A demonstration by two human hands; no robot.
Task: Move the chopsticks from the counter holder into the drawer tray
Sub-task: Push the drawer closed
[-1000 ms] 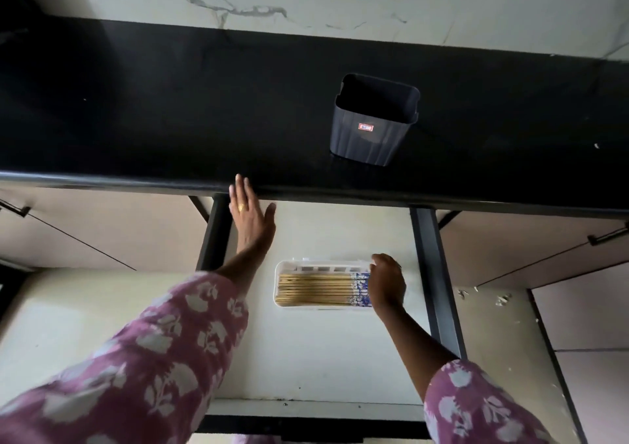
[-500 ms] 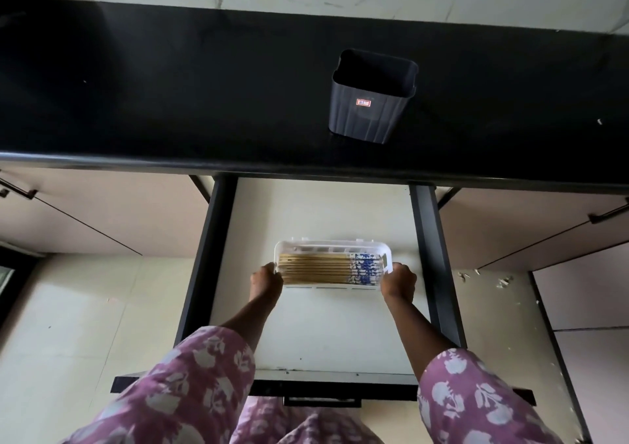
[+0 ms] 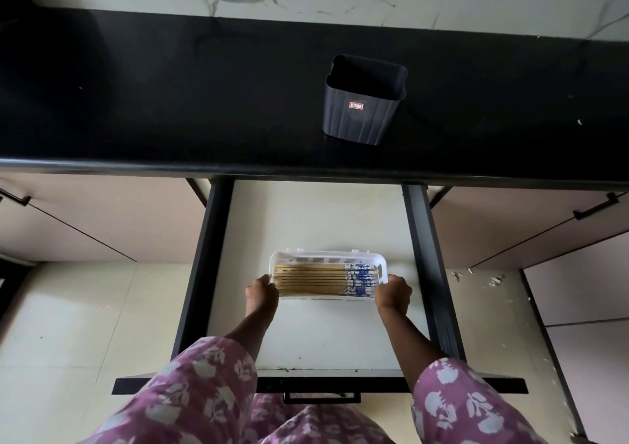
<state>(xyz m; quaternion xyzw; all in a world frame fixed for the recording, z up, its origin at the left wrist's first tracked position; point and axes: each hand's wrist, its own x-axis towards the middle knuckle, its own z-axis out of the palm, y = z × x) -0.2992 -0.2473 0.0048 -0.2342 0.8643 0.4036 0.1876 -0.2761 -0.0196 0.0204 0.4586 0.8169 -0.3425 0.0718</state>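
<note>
Nearest of all are two purple flowered sleeves (image 3: 190, 396), and between them is the black handle (image 3: 321, 398) of the open drawer (image 3: 316, 334). The drawer is pulled far out and its pale floor shows. A bit farther in, the left hand (image 3: 262, 292) holds the left end of the white tray (image 3: 328, 257). The right hand (image 3: 393, 294) holds the right end. The fingers of both hands are curled round the tray's short ends, so each hand has a firm hold. The tray sits about in the middle of the drawer, with its long side going left to right. The chopsticks (image 3: 316, 278) lie flat inside it, side by side. Their wooden parts point left and their blue and white ends point right. Farther off is the black counter (image 3: 170, 110), and the dark holder (image 3: 360, 120) stands on it to the right. No sticks poke out of it, so it looks empty. The moving looks done, and the job now is to set the tray down nicely. To do it well, hold both ends at the same height so no stick rolls or slides out. Make the tray line up straight with the drawer sides. Put it down flat and softly, then let go with both hands together. Push the drawer shut slowly so the sticks do not jump about.
</note>
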